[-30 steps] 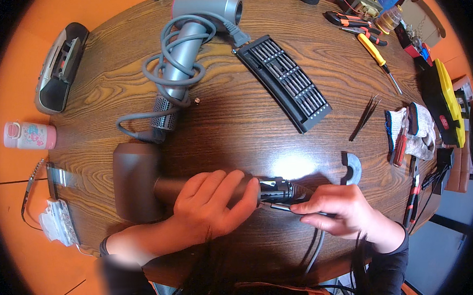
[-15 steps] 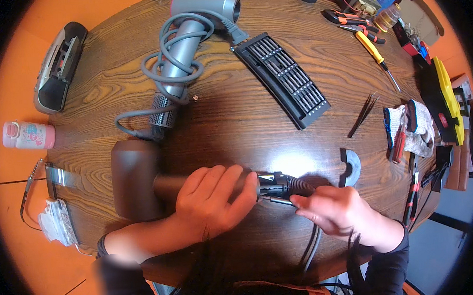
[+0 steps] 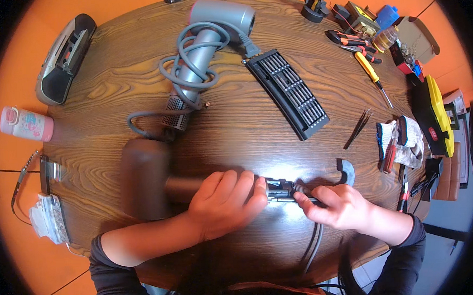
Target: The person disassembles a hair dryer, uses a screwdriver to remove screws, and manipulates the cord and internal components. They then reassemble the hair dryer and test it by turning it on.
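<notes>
A dark hair dryer (image 3: pixel 145 178) lies across the near side of the table, its head at the left. My left hand (image 3: pixel 226 205) is closed around its handle. At the handle's right end, black inner parts (image 3: pixel 281 186) and a ribbed cord sleeve are exposed. My right hand (image 3: pixel 338 206) pinches a slim screwdriver (image 3: pixel 286 200), whose metal shaft lies along the exposed parts; its grip is mostly hidden by my fingers. A grey cord (image 3: pixel 314 244) runs down below my right hand. Just beyond that hand lies a curved grey piece (image 3: pixel 347 171).
A silver hair dryer (image 3: pixel 198 57) wrapped in its cord lies at the far middle, beside a black bit case (image 3: pixel 292 95). Tweezers (image 3: pixel 358 129), gloves (image 3: pixel 409 140), a yellow screwdriver (image 3: pixel 370 70) and pliers (image 3: pixel 350 39) lie rightward. A pink bottle (image 3: pixel 28 124) stands left.
The view has shifted slightly. Both hands and the dark dryer sit a little further right in the picture. The screwdriver now lies closer along the handle's exposed parts.
</notes>
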